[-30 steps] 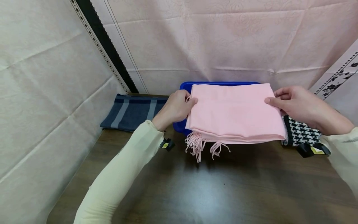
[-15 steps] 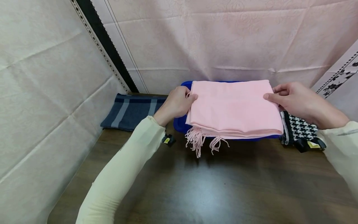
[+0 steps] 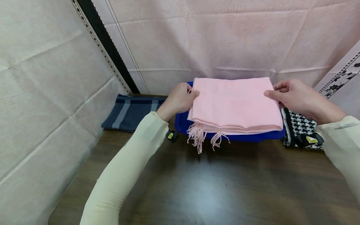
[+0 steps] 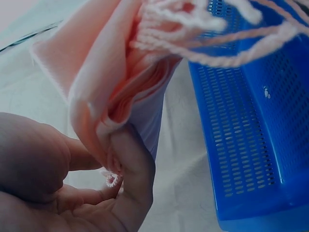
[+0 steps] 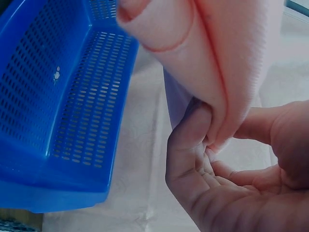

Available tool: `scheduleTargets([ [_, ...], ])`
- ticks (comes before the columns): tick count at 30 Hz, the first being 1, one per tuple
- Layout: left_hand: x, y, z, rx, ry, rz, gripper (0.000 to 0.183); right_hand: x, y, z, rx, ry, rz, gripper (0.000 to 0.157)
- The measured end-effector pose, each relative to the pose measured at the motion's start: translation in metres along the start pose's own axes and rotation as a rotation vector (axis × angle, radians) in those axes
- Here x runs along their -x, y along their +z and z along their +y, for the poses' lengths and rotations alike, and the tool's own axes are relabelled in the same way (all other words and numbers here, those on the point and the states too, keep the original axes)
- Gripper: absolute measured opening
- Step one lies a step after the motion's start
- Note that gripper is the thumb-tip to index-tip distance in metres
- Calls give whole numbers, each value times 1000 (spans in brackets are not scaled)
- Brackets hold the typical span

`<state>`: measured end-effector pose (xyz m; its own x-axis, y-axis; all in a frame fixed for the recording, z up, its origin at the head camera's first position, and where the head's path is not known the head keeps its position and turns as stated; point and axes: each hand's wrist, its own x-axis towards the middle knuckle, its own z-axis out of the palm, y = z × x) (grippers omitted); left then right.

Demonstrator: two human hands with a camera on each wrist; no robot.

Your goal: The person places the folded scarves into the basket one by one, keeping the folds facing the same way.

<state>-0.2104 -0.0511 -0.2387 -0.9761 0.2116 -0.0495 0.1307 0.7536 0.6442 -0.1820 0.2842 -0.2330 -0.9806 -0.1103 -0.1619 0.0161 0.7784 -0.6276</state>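
A folded pink scarf (image 3: 233, 103) with knotted fringe hanging from its near left edge is held up level over a blue plastic basket (image 3: 258, 136). My left hand (image 3: 179, 99) pinches its left side, thumb on top and fingers beneath. At the opposite side my right hand (image 3: 305, 100) pinches it the same way. Both wrist views show the fingers curled under the scarf's layered folds. The perforated walls of the basket (image 4: 236, 130) show beside the scarf in the left wrist view. In the head view the scarf hides most of the basket.
A folded navy scarf with lighter stripes (image 3: 132, 113) lies on the brown wooden table (image 3: 197, 187), left of the basket. To the right, partly under my right wrist, lies a black-and-white houndstooth cloth (image 3: 302, 126). A pale cloth backdrop (image 3: 236, 40) rises right behind the basket.
Both hands have moved the pink scarf away from me, toward the backdrop. More of the basket's near side now shows below the scarf. The grip of both hands looks the same.
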Motion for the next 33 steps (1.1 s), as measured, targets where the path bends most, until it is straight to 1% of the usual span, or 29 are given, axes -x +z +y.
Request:
scheduleTargets([
  [3, -4, 1, 0, 6, -13, 5, 42, -2, 0, 1, -1, 1, 1, 66],
  [8, -11, 5, 1, 36, -54, 2, 36, -8, 1, 5, -10, 0, 1, 67],
  [14, -21, 9, 2, 76, -89, 2, 41, -17, 3, 9, -70, -5, 12, 65],
  [18, -25, 9, 2, 91, -110, -1, 44, -23, 4, 10, -86, -5, 8, 64],
  [25, -30, 12, 1, 95, -129, -18, 36, -29, 7, 12, -101, -6, 10, 61],
  [33, -36, 15, -2, 79, -134, -11, 31, -36, 11, 12, -122, -16, -10, 58],
])
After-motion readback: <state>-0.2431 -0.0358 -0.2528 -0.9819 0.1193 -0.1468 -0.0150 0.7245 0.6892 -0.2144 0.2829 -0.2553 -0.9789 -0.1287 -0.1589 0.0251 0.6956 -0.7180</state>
